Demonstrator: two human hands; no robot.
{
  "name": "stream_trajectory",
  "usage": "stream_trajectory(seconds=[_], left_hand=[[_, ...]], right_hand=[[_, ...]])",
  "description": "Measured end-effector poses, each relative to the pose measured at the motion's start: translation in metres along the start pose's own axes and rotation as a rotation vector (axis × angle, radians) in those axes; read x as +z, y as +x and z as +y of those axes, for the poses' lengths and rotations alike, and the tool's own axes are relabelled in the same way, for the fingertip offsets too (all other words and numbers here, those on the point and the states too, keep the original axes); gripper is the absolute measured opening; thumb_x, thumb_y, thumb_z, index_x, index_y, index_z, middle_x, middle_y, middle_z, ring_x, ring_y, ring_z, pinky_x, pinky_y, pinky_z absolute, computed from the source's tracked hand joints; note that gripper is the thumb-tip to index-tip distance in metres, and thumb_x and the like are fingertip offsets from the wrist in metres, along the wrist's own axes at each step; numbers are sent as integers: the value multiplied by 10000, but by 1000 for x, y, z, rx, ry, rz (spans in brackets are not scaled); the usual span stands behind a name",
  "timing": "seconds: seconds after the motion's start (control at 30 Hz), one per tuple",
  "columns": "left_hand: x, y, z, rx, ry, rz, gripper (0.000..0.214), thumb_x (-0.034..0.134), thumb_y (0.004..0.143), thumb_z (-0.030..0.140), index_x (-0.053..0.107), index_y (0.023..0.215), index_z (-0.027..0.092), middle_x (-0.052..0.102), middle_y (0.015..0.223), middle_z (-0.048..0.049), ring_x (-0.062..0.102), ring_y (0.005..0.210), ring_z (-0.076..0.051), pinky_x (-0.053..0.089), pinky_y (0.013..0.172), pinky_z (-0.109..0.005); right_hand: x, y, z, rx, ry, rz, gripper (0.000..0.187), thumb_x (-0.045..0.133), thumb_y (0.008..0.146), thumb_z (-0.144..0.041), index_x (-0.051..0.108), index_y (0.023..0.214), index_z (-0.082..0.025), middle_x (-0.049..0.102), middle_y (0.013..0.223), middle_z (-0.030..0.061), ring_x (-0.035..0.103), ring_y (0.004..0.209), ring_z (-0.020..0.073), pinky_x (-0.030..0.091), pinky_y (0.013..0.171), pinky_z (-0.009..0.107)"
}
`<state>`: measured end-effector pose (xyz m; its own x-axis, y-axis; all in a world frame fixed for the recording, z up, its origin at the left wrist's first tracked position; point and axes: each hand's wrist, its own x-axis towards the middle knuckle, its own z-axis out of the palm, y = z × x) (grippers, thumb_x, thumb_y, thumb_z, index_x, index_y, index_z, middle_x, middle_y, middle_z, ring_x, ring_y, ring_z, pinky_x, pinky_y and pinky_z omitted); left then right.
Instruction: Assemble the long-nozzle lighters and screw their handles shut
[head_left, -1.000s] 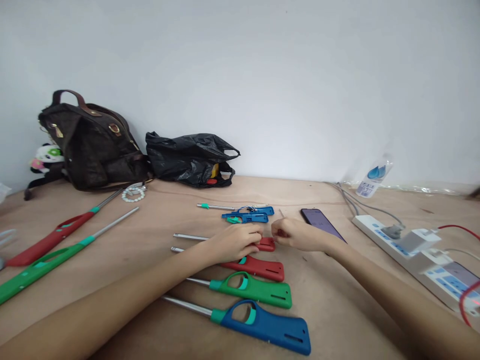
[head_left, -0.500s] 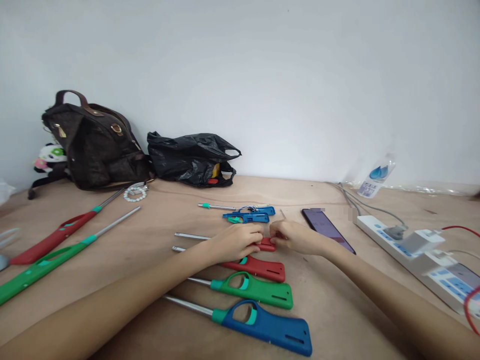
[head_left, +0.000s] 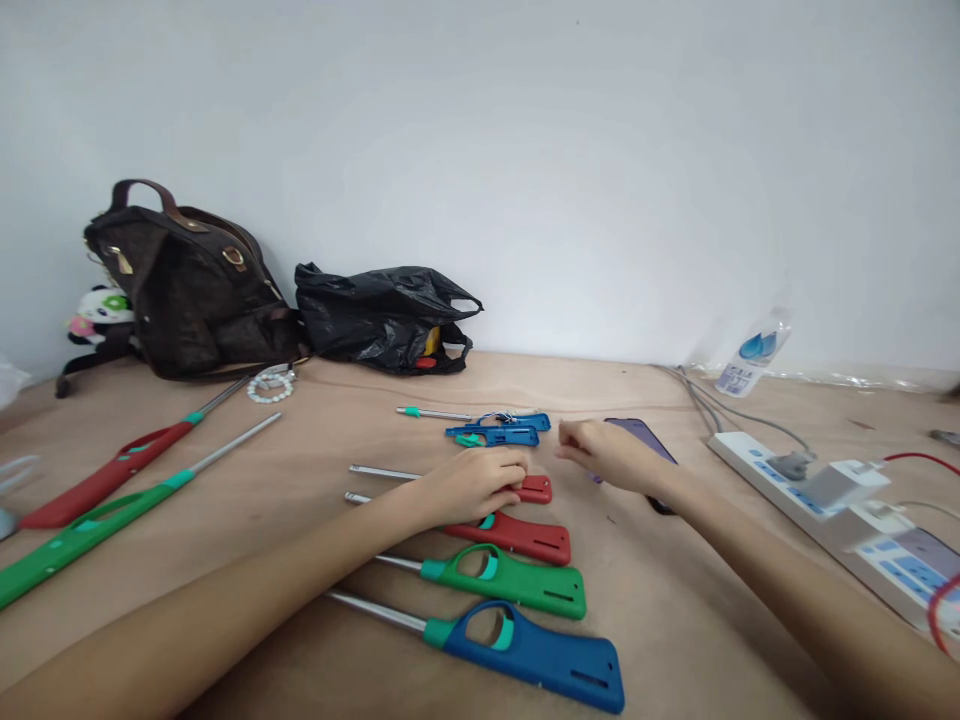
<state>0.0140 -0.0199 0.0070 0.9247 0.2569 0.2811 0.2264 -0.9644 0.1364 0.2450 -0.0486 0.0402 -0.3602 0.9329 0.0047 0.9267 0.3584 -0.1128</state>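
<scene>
My left hand (head_left: 480, 478) is closed over a red gas lighter (head_left: 537, 489) lying on the table and covers its middle. Off to the right, my right hand (head_left: 604, 452) hovers beside a phone (head_left: 643, 434) with its fingers pinched together. What they hold, if anything, is hidden; a small purple bit (head_left: 596, 478) shows just under them. Nearer me lie a second red lighter (head_left: 525, 537), a green lighter (head_left: 517, 582) and a blue lighter (head_left: 555, 650). Behind my left hand sits an opened blue lighter casing (head_left: 502, 434) beside a loose metal tube (head_left: 442, 414).
At left lie a long red lighter (head_left: 112, 480), a long green lighter (head_left: 90, 540) and a bead bracelet (head_left: 270, 387). A dark backpack (head_left: 202, 300) and black plastic bag (head_left: 375, 315) stand by the wall. At right are a bottle (head_left: 754, 352) and a power strip (head_left: 825, 520) with cables.
My right hand has drawn away from the red lighter to the right, now covering part of the phone. The thin metal piece above it no longer shows. My left hand stays put.
</scene>
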Motion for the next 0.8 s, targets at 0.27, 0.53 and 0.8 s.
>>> stream_trajectory(seconds=[0.27,0.53,0.8], left_hand=[[0,-1,-1,-18,-18,-22,58,588,886,139,576,830,146,618,961,-62,601,859,-186,436,731,-245],[2,-1,-1,-10,-16,1,71,601,874,137,566,814,153,624,974,-59,598,812,-179,428,716,-255],[3,0,-3,1,-58,15,54,584,871,138,559,829,161,600,957,-50,588,833,-174,434,723,-243]], right_hand=[[-8,-6,15,225,-321,-201,211,503,819,-211,677,728,-135,707,794,163,672,757,261,382,587,292],[-39,-9,26,237,255,469,130,514,843,-311,551,836,-186,685,824,87,637,736,216,458,611,315],[-39,-11,9,-33,1119,584,148,526,885,-350,457,909,-221,655,822,38,657,633,169,555,627,363]])
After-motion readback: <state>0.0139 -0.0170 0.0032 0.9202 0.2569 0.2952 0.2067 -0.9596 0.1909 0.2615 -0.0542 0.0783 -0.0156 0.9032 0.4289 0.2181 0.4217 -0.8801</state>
